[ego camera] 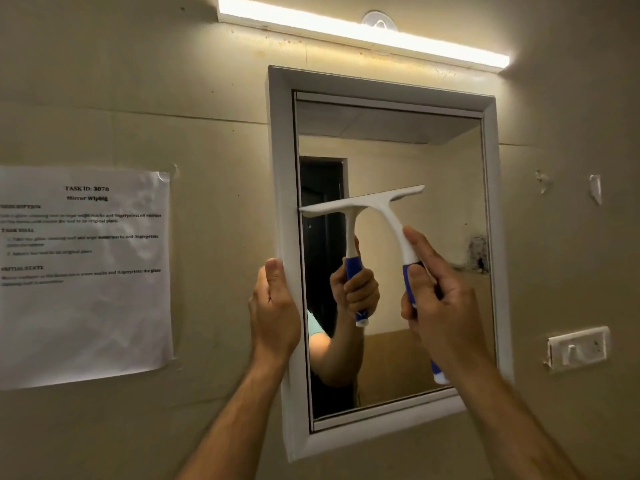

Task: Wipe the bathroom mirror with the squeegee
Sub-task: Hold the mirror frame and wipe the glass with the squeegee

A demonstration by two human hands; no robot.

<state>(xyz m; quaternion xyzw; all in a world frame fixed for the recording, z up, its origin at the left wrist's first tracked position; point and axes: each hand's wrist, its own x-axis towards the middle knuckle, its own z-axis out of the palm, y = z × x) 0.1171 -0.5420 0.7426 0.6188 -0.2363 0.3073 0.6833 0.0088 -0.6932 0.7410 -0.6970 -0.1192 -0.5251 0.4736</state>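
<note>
The mirror point(426, 306) hangs on the wall in a white frame point(282, 168). A white squeegee point(377, 199) with a blue handle lies with its blade against the glass, about halfway up, tilted with the right end higher. My right hand point(440, 303) grips the blue handle, index finger stretched up along the white neck. My left hand point(273, 306) holds the left edge of the frame, thumb on its front face. The glass reflects the squeegee and the gripping hand.
A printed task sheet point(83, 275) is taped to the wall at the left. A lit tube lamp point(363, 32) runs above the mirror. A white hook plate point(578, 348) sits on the wall at the right. A dark blotch point(479, 254) marks the glass near its right edge.
</note>
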